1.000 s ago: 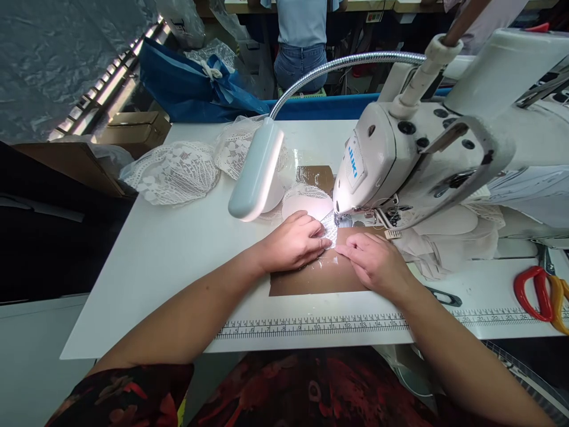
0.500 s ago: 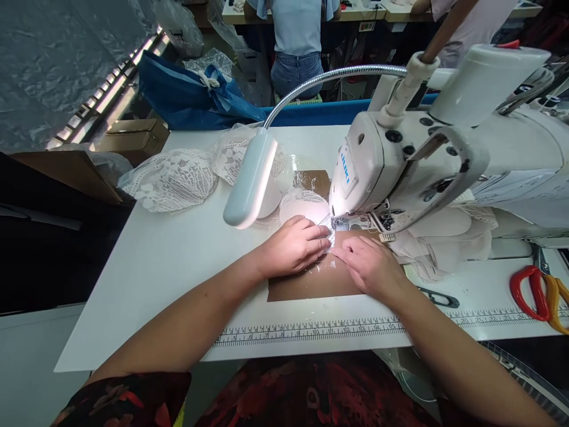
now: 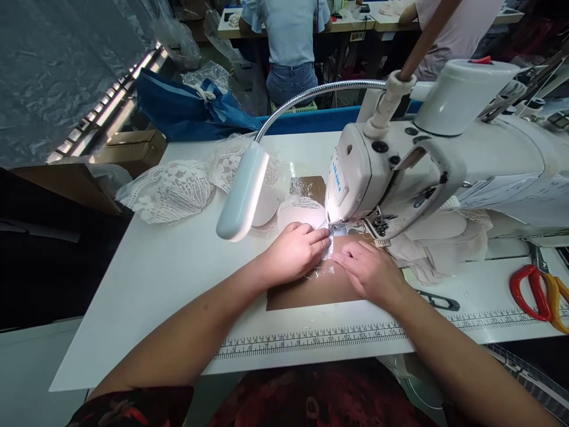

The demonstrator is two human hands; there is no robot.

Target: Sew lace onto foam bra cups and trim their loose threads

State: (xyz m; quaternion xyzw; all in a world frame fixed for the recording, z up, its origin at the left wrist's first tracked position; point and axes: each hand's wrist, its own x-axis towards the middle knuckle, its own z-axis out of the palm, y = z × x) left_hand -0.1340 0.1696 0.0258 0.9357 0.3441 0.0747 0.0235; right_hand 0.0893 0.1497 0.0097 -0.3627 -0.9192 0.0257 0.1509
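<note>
My left hand (image 3: 294, 252) lies palm down, fingers together, pressing a small piece of white lace (image 3: 328, 248) just in front of the needle of the white sewing machine (image 3: 427, 172). My right hand (image 3: 367, 270) lies flat beside it on the brown plate (image 3: 311, 290), fingertips touching the lace's right edge. A pale padded cup (image 3: 297, 214) lies behind my left hand. The needle area is partly hidden by the machine head.
A gooseneck lamp (image 3: 242, 193) hangs over the table's middle. Lace pieces (image 3: 166, 190) are piled at the back left, pale cups (image 3: 438, 237) under the machine arm. Red and yellow scissors (image 3: 536, 293) and black snips (image 3: 438, 299) lie right. Two people sit at tables behind.
Both hands have slid slightly toward the needle with the lace. The view has tilted so the table sits lower in the picture.
</note>
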